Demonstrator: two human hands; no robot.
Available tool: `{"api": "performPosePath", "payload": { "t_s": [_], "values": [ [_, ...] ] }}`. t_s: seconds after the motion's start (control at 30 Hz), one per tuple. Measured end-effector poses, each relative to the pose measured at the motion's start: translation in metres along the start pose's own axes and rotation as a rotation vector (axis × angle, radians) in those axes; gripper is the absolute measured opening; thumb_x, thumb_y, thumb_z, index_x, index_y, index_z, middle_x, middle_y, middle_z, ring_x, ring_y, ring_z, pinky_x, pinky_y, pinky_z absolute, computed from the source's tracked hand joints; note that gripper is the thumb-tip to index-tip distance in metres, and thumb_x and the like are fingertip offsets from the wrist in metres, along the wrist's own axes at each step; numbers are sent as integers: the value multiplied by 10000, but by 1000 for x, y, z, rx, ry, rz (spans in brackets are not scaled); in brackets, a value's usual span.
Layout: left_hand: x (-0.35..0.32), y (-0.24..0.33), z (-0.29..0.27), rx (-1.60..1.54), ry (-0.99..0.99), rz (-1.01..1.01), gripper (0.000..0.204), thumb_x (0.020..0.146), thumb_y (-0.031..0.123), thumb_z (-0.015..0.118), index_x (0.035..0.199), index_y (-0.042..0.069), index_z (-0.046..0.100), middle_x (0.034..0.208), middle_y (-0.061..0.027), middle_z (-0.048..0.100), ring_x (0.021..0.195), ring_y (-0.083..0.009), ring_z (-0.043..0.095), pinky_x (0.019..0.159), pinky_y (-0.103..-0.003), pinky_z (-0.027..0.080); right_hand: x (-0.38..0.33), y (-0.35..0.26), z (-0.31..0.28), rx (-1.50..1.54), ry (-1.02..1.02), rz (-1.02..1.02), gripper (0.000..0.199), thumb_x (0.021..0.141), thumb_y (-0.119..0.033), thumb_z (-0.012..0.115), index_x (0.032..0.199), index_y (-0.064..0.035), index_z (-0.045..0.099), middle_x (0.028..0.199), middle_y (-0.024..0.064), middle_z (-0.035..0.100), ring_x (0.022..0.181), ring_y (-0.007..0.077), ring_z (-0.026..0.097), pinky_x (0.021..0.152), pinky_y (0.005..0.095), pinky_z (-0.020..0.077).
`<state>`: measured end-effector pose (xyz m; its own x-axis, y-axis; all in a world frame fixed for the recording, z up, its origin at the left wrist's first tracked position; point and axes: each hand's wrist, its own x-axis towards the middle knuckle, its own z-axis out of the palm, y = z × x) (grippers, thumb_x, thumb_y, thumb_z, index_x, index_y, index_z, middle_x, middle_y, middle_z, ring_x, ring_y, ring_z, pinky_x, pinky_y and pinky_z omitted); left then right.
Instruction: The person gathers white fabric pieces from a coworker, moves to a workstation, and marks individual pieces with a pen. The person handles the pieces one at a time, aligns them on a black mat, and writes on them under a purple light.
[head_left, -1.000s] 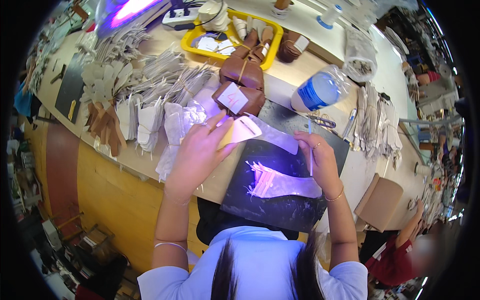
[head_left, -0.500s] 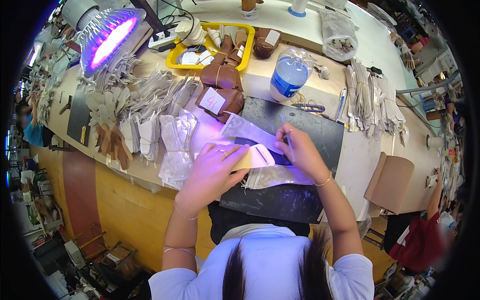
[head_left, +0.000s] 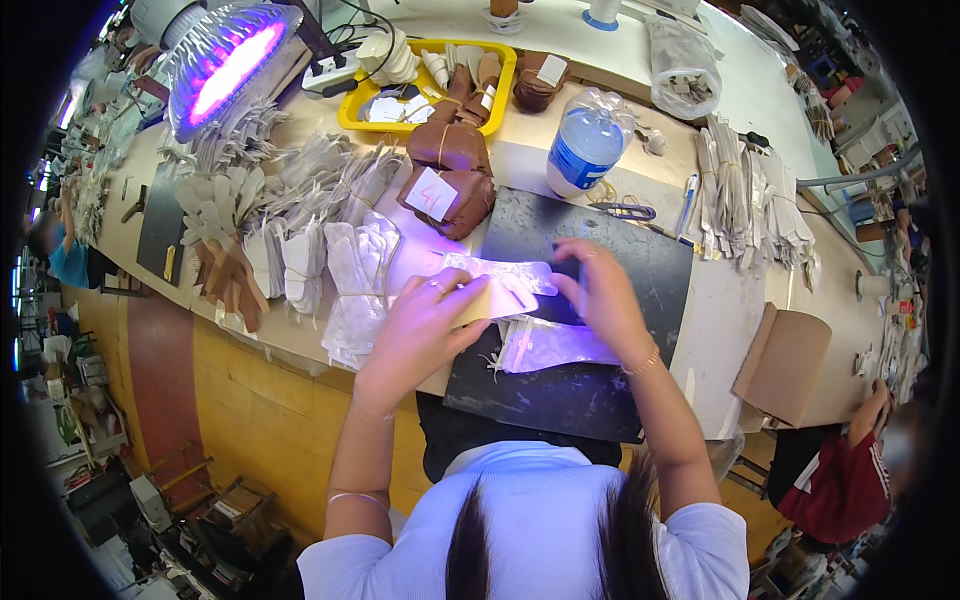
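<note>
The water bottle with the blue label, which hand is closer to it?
Right. The right hand lies just below the water bottle on the dark mat. The left hand is farther off, down toward the left.

The scene is brightly and evenly lit. A round lamp [head_left: 228, 62] far up-left of the grips glows violet-pink, its face blown out, and casts a purple sheen on the pale pieces [head_left: 505, 290] between them. Fisheye bends the counter [head_left: 745, 300] edges; black vignette rings the frame, and the rim is soft.
</note>
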<state>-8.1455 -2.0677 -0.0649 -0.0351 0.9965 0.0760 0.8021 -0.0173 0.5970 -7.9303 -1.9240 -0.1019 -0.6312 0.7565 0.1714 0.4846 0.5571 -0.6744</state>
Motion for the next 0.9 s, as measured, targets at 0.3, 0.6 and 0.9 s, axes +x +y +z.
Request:
{"api": "performPosePath", "payload": {
  "t_s": [0.3, 0.6, 0.9],
  "values": [
    [43, -28, 52, 109, 58, 310, 259, 783, 204, 763, 1020, 104, 740, 1080, -63, 668, 994, -252, 606, 896, -389, 462, -55, 18, -36, 130, 117, 260, 225, 855, -109, 724, 1046, -44, 625, 1194, 147, 676, 1100, 316, 631, 955, 375, 475],
    [43, -30, 59, 171, 64, 307, 238, 816, 214, 726, 1031, 113, 728, 1079, -54, 664, 1028, -230, 593, 909, -385, 438, -48, 7, -35, 183, 147, 202, 190, 889, -71, 679, 1067, -40, 621, 1204, 142, 674, 1122, 318, 626, 963, 377, 474],
    [44, -29, 61, 209, 86, 335, 240, 798, 193, 741, 1031, 135, 752, 1095, -42, 671, 980, -221, 592, 905, -394, 421, -50, 3, -36, 194, 110, 250, 212, 950, -86, 608, 1155, -34, 618, 1185, 156, 675, 1094, 317, 645, 938, 364, 492]
  ]
}}
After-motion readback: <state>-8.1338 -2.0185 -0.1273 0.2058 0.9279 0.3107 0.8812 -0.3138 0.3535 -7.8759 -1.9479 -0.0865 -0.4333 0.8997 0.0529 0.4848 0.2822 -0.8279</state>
